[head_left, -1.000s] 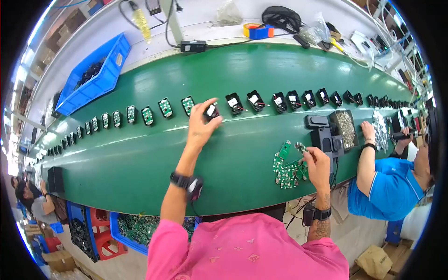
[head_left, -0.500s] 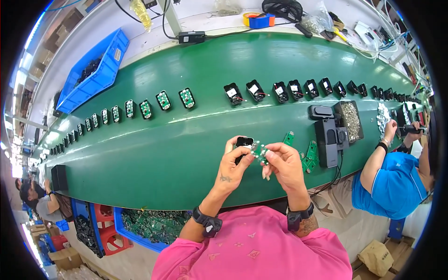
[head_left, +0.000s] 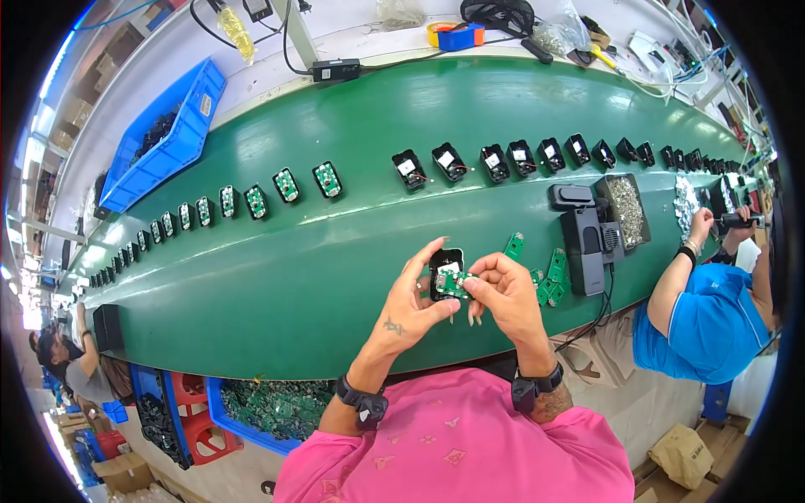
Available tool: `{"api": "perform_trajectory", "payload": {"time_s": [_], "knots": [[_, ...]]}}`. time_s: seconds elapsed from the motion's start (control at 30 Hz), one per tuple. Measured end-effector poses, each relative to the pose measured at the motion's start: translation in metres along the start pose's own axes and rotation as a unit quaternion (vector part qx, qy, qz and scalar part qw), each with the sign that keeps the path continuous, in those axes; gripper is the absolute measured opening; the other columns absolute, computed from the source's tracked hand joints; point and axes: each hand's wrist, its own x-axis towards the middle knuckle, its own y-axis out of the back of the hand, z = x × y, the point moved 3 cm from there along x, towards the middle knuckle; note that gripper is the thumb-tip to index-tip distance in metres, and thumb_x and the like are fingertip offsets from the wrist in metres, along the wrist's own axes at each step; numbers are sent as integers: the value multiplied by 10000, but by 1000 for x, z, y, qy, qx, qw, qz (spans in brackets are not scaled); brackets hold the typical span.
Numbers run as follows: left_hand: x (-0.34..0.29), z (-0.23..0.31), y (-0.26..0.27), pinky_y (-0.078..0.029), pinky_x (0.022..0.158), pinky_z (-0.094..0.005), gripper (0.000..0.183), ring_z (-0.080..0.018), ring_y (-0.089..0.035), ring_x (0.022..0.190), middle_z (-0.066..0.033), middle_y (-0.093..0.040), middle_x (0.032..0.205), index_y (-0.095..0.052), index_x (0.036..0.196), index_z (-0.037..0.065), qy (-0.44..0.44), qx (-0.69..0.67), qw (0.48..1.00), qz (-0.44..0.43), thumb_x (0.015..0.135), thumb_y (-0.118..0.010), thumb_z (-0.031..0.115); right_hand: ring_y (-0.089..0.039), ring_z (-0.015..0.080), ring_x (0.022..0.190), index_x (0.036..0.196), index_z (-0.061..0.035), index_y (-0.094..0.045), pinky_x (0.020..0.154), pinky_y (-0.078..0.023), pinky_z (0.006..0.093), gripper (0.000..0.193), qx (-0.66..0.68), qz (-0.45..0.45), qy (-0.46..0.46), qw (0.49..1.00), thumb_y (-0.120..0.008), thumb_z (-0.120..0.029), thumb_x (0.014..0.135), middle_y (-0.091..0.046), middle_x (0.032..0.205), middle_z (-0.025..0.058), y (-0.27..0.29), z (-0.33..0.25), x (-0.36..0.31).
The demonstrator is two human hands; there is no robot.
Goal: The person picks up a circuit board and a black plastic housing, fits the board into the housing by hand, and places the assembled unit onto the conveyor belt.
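My left hand (head_left: pixel 408 298) is wrapped round a small open black plastic case (head_left: pixel 447 258), which has a white piece inside. With thumb and fingers, my right hand (head_left: pixel 506 295) grips a small green circuit board (head_left: pixel 453 283) over the near end of that case. The board covers part of the case's inside, so I cannot tell whether it sits in it. Beyond my right hand lie several loose green circuit boards (head_left: pixel 553 281) on the green bench (head_left: pixel 251 302).
A row of black cases with white pieces (head_left: pixel 451 161) runs rightward; cases with green boards (head_left: pixel 328 178) run left. Right of my hands stand a dark grey device (head_left: pixel 584 251) and a tray of small metal parts (head_left: pixel 625 208). A co-worker in blue (head_left: pixel 704 314) works farther right.
My right hand has brought the circuit board down and left over the black case. The left hand has opened wider round the case, whose inside now shows more.
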Motion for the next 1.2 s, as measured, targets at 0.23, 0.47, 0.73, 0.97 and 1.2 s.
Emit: {"api": "perform_trajectory", "payload": {"time_s": [0.23,0.47,0.73,0.97,1.2], "knots": [[3,-6,10,-559,843,-283,877,-175,-621,1054,-109,-485,1349,-349,1505,37,-21,69,997,13,747,-787,-18,-578,65,607,1163,37,-582,519,-473,221,242,-25,-80,-7,996,-631,-64,948,-638,820,23,3,-15,-5],[4,3,-1,-566,737,-275,771,-167,-673,952,-119,-472,1382,-487,1445,121,-63,144,987,21,736,-722,-68,-596,69,629,1101,53,-651,535,-497,224,182,-118,-138,-37,983,-610,-34,946,-648,841,30,6,-11,-7],[-2,-4,-10,-555,865,-342,305,-247,-654,1082,-143,-477,1406,-729,1023,49,-68,215,973,49,725,-737,-17,-591,54,682,1073,40,-638,553,-501,215,143,-103,-77,-15,992,-592,-37,961,-659,896,34,-1,-16,-8],[0,-11,-8,-540,690,-304,182,-173,-665,864,-179,-546,1334,-734,991,15,-148,229,959,76,818,-683,-13,-564,46,636,1082,31,-612,523,-442,208,141,-107,-35,28,993,-594,-44,964,-654,878,26,-2,-26,-6],[-3,-4,-9,-531,722,-320,181,-161,-646,763,-175,-578,1298,-741,988,43,-155,237,955,92,836,-669,-24,-553,54,616,1046,28,-605,488,-433,202,112,-43,-27,-6,999,-603,-45,961,-630,831,21,11,-25,-6]]}}
